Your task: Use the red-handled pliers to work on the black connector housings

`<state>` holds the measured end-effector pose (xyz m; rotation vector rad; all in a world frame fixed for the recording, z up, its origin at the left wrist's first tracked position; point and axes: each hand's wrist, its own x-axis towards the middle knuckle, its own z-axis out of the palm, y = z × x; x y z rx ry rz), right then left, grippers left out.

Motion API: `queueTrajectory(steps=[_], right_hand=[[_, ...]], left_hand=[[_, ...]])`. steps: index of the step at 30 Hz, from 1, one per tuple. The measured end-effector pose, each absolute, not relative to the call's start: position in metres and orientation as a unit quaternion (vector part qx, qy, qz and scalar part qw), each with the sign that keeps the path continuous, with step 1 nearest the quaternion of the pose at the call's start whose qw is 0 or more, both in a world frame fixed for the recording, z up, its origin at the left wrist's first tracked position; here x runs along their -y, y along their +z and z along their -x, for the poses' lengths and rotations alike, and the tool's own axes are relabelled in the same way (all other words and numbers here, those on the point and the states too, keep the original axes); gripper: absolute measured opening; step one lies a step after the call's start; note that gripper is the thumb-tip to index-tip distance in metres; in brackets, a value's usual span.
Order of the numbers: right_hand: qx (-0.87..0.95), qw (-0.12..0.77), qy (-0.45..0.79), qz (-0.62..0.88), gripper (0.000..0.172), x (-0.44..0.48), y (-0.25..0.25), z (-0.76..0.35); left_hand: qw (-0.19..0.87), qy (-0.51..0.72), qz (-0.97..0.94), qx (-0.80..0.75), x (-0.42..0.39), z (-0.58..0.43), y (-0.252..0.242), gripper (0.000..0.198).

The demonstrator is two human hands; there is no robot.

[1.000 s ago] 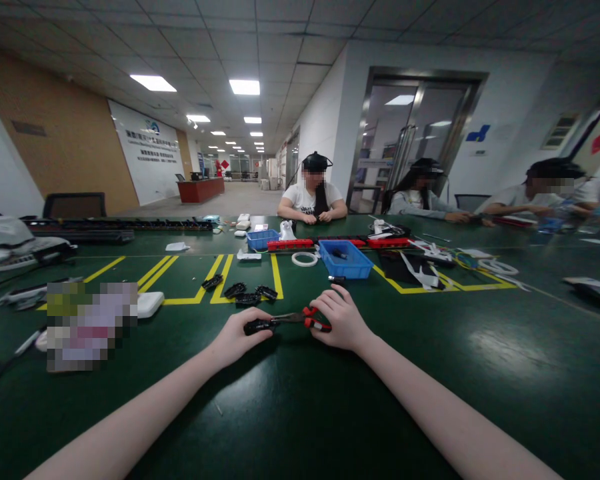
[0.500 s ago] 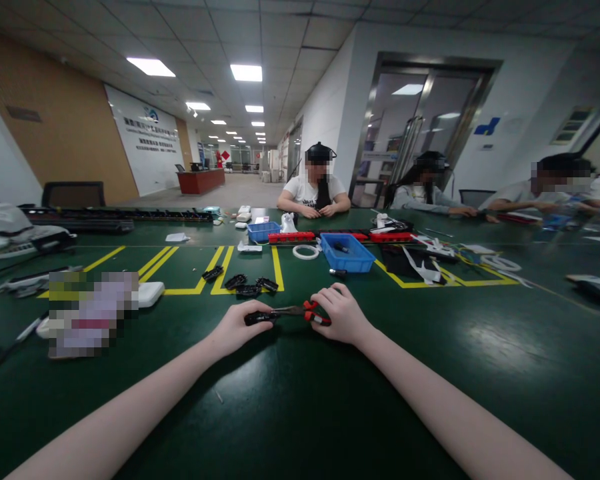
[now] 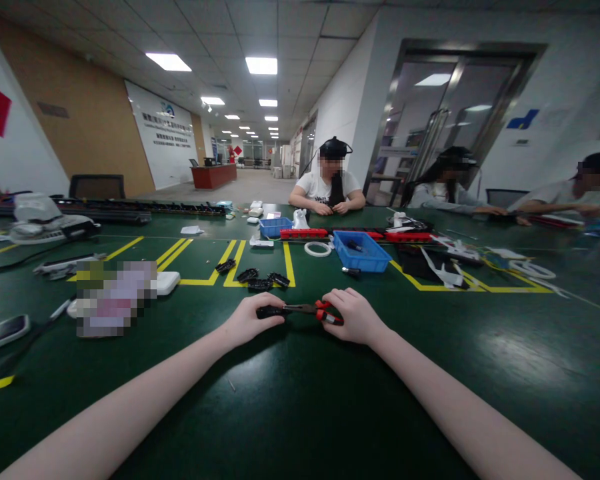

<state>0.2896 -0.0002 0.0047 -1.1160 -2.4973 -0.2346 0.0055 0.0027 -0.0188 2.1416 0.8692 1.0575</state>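
Note:
In the head view, my left hand (image 3: 249, 319) pinches a small black plastic part (image 3: 269, 311) between thumb and fingers. My right hand (image 3: 355, 316) is closed round the red-and-black handles of needle-nose pliers (image 3: 303, 308). The pliers point left, and their tips meet the right end of the black part; whether they grip it is too small to tell. Just beyond my left hand, several similar black parts (image 3: 261, 284) lie on the green table (image 3: 300, 400).
Beyond my hands stand a blue bin (image 3: 363, 252) and a smaller blue bin (image 3: 274, 227), with a white tape roll (image 3: 318, 249) between them. A white box (image 3: 168, 283) lies at left. Across the table sits a person (image 3: 327, 187); others sit at right.
The whole view has swung left, so the scene sits farther right in the picture. Both hands keep their holds on the black part and the pliers.

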Motion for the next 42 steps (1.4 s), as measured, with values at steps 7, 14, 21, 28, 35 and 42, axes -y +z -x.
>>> queueTrajectory(steps=[7, 14, 21, 28, 35, 42], right_hand=[[0.9, 0.172, -0.019, 0.401, 0.023, -0.004, 0.009, -0.289], [0.896, 0.149, 0.023, 0.418, 0.022, -0.007, 0.009, -0.289], [0.896, 0.147, 0.028, 0.418, 0.03, -0.01, 0.007, -0.29], [0.896, 0.157, 0.022, 0.414, 0.029, -0.01, 0.004, -0.291], [0.903, 0.177, -0.033, 0.39, 0.031, -0.008, 0.005, -0.291], [0.904, 0.202, -0.072, 0.371, 0.031, -0.008, 0.004, -0.292]], left_hand=[[0.294, 0.379, -0.813, -0.329, -0.006, -0.003, -0.019, 0.024], [0.284, 0.365, -0.819, -0.34, -0.006, -0.002, -0.018, 0.021], [0.272, 0.354, -0.826, -0.343, -0.008, -0.001, -0.018, 0.026], [0.269, 0.352, -0.825, -0.352, -0.008, 0.0, -0.019, 0.025], [0.279, 0.354, -0.821, -0.351, -0.007, 0.0, -0.018, 0.025], [0.29, 0.356, -0.82, -0.342, -0.007, 0.0, -0.017, 0.024]])
